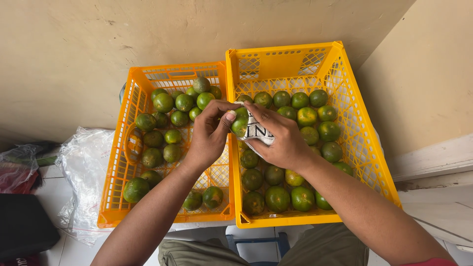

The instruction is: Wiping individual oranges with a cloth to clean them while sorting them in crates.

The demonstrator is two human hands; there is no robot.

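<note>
Overhead, two plastic crates side by side against a beige wall point(74, 44). Right one, yellow crate point(367, 148), is the larger and deeper; its floor is mostly covered with green citrus fruit point(278, 197), some tinged yellow. Left one, orange crate point(116, 197), is shallower and touches the yellow crate along one side; its fruit lies looser, with bare mesh showing near the front. A crumpled clear plastic bag point(84, 162) lies on the tiled floor just left of the orange crate, and a dark flat object point(22, 226) sits at the lower left corner.

Both forearms reach in from the bottom edge, over olive trousers point(320, 249). Right hand point(281, 140) holds a white cloth point(258, 130) with dark print, fingers clenched around it, pressing it against one green fruit point(240, 123). Left hand point(209, 133) grips the same fruit from the other side, thumb and fingers closed on it. The held fruit sits above the shared wall of the two crates, lifted clear of the piles.
</note>
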